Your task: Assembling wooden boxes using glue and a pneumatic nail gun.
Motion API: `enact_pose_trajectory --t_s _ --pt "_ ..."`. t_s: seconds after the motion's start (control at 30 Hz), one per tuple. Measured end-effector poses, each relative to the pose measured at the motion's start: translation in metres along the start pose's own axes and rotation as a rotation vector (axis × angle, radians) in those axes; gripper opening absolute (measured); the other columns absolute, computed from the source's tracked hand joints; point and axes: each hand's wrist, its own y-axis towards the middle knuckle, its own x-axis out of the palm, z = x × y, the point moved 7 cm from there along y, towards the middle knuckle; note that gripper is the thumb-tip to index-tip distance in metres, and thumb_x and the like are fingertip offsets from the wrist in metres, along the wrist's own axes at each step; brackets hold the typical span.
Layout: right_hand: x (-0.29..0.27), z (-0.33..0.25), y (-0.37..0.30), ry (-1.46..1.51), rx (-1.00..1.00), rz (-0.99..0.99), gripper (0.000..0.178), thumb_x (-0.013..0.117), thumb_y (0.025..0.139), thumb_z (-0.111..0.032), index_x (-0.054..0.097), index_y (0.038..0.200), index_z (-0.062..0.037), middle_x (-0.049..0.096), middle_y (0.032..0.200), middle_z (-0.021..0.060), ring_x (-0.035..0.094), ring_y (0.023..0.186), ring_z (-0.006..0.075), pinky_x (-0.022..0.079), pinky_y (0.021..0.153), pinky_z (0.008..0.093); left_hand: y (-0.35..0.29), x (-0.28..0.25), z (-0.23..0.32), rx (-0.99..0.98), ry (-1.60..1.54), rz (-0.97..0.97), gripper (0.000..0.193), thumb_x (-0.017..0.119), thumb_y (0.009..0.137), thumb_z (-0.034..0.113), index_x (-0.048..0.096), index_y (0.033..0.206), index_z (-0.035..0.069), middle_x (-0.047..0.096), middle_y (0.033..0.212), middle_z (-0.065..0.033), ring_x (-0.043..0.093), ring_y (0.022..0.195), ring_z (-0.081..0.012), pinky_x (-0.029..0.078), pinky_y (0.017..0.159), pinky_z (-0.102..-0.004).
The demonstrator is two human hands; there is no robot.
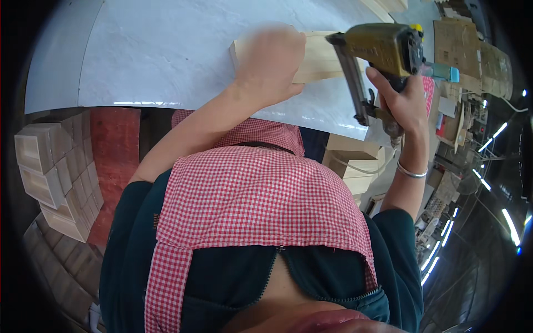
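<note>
Plainly, right fingers (pixel 380 81) curled round one nailer (pixel 383 47), left fingers (pixel 292 44) gripping one wooden piece (pixel 322 56)

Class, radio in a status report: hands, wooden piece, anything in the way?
Left hand, blurred, on wooden piece. Right hand gripping nail gun. In the way: nail gun hides wooden piece's right end; contact unclear.

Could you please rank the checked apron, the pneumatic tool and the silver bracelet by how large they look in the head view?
1. Checked apron
2. Pneumatic tool
3. Silver bracelet
The gaps in apparent size are clear.
</note>
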Motion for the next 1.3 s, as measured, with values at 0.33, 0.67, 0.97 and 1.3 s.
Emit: enact_pose_trajectory --t_s 0.33,0.67,0.97,1.3 --pt "0.020 -0.010 0.020 -0.036 0.044 -0.132 0.037 0.080 0.088 -0.035 0.072 0.085 0.0011 0.059 0.052 0.0021 0.051 0.041 0.0110 0.039 0.042 0.0242 0.000 -0.006 0.001 0.004 -0.019 0.041 0.074 0.084 0.067 0.034 0.058 0.125 -0.003 0.060 0.122 -0.0178 0.054 0.107 -0.0288 0.040 0.099 -0.0400" --pt "0.022 -0.005 0.022 -0.058 0.149 -0.124 0.038 0.080 0.089 -0.036 0.071 0.089 0.0012 0.060 0.054 0.0022 0.052 0.042 0.0106 0.039 0.041 0.0236 0.005 -0.005 0.002 -0.009 -0.031 -0.010 0.077 0.085 0.067 0.034 0.056 0.129 -0.001 0.059 0.125 -0.0179 0.053 0.110 -0.0291 0.039 0.100 -0.0400" --pt "0.012 -0.009 0.013 -0.051 0.033 -0.058 0.039 0.081 0.086 -0.035 0.071 0.093 0.0022 0.061 0.057 0.0034 0.054 0.044 0.0106 0.040 0.041 0.0240 0.002 -0.017 -0.004 0.024 0.071 0.088 0.065 0.080 0.074 0.026 0.058 0.129 0.001 0.059 0.123 -0.0152 0.053 0.108 -0.0266 0.040 0.098 -0.0389" --pt "-0.042 0.216 -0.036 -0.264 0.195 0.412 0.041 0.070 0.089 -0.029 0.064 0.118 0.0002 0.072 0.086 0.0181 0.070 0.073 0.0300 0.054 0.066 0.0399 -0.040 -0.040 -0.012 0.415 0.452 0.258 0.079 0.084 0.072 0.030 0.053 0.142 0.013 0.052 0.137 -0.0098 0.050 0.121 -0.0254 0.040 0.102 -0.0363"
